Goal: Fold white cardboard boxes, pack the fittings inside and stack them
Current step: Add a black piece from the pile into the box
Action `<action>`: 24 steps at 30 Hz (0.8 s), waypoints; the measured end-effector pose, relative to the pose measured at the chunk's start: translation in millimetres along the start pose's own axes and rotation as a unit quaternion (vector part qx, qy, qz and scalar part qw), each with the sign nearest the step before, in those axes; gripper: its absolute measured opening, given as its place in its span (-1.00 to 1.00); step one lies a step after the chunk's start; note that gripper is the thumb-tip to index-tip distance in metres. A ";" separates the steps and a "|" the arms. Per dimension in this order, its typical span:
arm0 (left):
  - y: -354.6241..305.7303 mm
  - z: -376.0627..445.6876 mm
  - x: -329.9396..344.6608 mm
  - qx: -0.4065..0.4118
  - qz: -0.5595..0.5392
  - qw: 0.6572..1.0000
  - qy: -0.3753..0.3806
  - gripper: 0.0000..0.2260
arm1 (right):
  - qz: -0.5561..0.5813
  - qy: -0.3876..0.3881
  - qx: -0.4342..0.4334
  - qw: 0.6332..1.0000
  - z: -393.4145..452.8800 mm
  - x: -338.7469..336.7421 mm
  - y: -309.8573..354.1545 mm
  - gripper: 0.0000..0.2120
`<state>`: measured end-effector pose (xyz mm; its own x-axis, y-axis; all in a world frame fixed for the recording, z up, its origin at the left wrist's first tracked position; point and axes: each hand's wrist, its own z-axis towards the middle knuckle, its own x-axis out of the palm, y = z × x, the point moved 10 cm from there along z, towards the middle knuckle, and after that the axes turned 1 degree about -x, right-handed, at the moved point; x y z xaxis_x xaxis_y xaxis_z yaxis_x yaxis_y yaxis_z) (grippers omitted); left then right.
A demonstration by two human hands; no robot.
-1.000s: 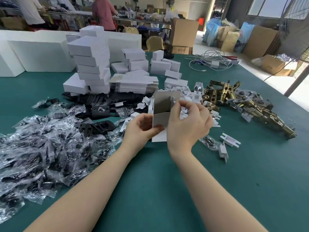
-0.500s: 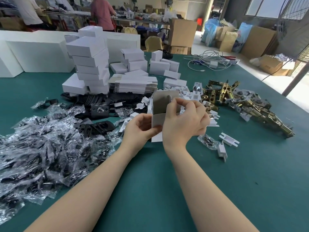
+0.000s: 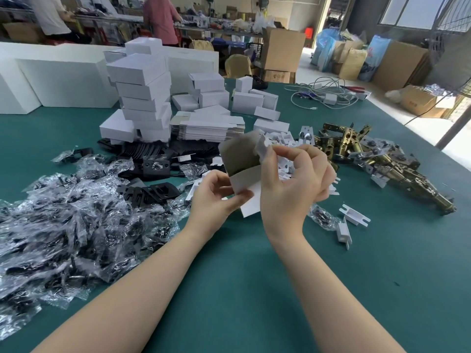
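Item: white cardboard box point(image 3: 242, 161), half-formed, held in the air above the counter point(image 3: 229, 289) at picture centre. Grey inner face turned toward the camera, white outer panels below; nothing visible inside it.

Left hand point(image 3: 214, 197): at 7 o'clock of the box, fingers curled and pinching its lower white panel.

Right hand point(image 3: 293, 179): at 4 o'clock of the box, thumb and forefinger pinching a small white end flap at the box's upper right corner; the other fingers curled behind.

Step, as judged: folding, with the flap being worked toward closing one end. The next move likely calls for tucking that flap in while the left hand keeps the body square, then picking a fitting to load.

Outward:
- Flat box blanks point(image 3: 209, 127), a low pile at 12 o'clock, unfolded.
- Stack of folded boxes point(image 3: 142, 98), at 11 o'clock, closed; contents not visible. More closed boxes loose to its right.
- White plastic pieces point(image 3: 354, 217), at 4 o'clock on the counter, more heaped just behind the right hand.
- Brass latch fittings point(image 3: 377, 159), heaped at 3 o'clock.
- Black plates point(image 3: 155, 168), at 9 o'clock.
- Clear bagged parts point(image 3: 76, 225), a broad heap at 8 o'clock.
- Brown cartons point(image 3: 283, 49), far at 12 o'clock, beyond the counter.
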<state>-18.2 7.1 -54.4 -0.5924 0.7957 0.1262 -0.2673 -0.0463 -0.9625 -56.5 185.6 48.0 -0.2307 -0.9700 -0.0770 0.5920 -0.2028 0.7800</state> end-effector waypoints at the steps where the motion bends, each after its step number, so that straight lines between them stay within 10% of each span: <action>1: -1.1 -0.4 1.4 0.004 0.009 1.000 0.006 -0.66 | -0.006 0.005 -0.008 1.000 -1.0 1.5 1.1 -0.95; 16: -2.9 -3.1 9.7 0.030 0.089 0.995 0.021 -0.70 | -0.030 0.062 0.059 0.996 -6.0 3.3 -43.2 -0.72; 24: -7.9 -7.3 20.3 0.037 0.126 0.988 0.079 -0.57 | 0.026 0.328 0.107 0.938 -30.0 46.2 -100.9 -0.63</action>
<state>-22.6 28.1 -46.0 -0.5226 0.8375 -0.1598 -0.1847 -0.2941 -0.9378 -103.7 157.3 -52.8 0.3611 -0.8655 -0.3472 0.4053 -0.1897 0.8943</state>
